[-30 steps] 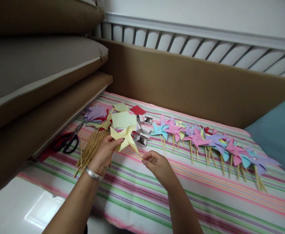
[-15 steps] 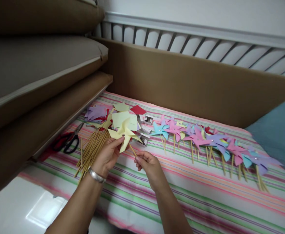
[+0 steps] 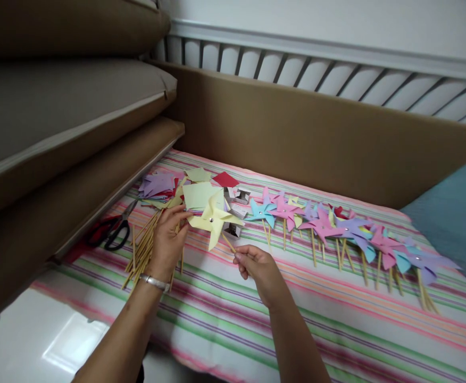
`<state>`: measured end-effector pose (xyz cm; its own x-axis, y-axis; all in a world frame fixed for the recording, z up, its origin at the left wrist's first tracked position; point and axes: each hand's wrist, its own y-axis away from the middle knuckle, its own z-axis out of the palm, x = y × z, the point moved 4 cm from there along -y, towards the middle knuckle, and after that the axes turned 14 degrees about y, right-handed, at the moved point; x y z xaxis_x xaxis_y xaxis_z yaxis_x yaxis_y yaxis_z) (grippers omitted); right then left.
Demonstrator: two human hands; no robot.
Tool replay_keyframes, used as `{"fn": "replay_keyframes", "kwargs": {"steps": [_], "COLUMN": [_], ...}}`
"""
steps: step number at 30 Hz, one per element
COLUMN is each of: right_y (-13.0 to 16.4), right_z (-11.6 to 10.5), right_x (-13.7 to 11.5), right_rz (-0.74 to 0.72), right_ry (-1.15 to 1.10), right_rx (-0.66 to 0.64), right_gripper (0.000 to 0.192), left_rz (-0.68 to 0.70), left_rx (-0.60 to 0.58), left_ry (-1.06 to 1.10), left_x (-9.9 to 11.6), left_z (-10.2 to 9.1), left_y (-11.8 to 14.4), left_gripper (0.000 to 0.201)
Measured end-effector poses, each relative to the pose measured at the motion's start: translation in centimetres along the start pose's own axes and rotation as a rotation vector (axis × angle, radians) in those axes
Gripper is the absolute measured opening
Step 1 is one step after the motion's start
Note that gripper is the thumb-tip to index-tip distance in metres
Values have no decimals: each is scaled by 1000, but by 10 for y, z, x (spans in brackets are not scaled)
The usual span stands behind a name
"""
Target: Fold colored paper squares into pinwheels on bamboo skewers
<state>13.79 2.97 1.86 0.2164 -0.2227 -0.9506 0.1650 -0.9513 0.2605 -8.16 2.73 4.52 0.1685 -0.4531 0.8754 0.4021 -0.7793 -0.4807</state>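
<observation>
The right hand (image 3: 259,264) pinches the stick (image 3: 227,242) of a yellow pinwheel (image 3: 216,223) above the striped sheet (image 3: 233,324), in from its near edge; the left hand (image 3: 168,246) curves beside it, thumb and fingers parted; scissors (image 3: 118,235) lie near the left edge

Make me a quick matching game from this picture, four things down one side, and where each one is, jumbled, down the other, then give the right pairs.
Things
1. Pale-yellow star-shaped paper pinwheel
2. Black-handled metal scissors
3. Flat red paper piece
4. Round silver-coloured bracelet

Places
A. Just beyond the small white cardboard boxes
B. Around the wrist of the left hand
C. Held by its stick in the right hand
D. Left of the bundle of thin tan sticks

Pairs: 1-C, 2-D, 3-A, 4-B
</observation>
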Motion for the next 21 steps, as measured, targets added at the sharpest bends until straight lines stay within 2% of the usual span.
{"fn": "replay_keyframes", "kwargs": {"steps": [6,13,16,18,21], "right_y": [-1,-4,-6,-7,-6], "right_z": [1,2,3,4,11], "right_x": [1,5,9,10,10], "right_rz": [-5,12,30,35,15], "right_ry": [-53,-134,-159,-163,-181], "right_rx": [23,46,47,56,72], "right_gripper": [22,27,30,31,29], "left_rz": [47,238,268,237,146], "left_rx": [-63,-201,-240,-223,-113], "left_ry": [-89,-356,-426,-396,-240], "left_x": [2,4,7,9,8], "left_z": [5,19,27,32,36], "left_y": [4,14,20,23,25], "left_gripper": [19,16,13,14,23]}}
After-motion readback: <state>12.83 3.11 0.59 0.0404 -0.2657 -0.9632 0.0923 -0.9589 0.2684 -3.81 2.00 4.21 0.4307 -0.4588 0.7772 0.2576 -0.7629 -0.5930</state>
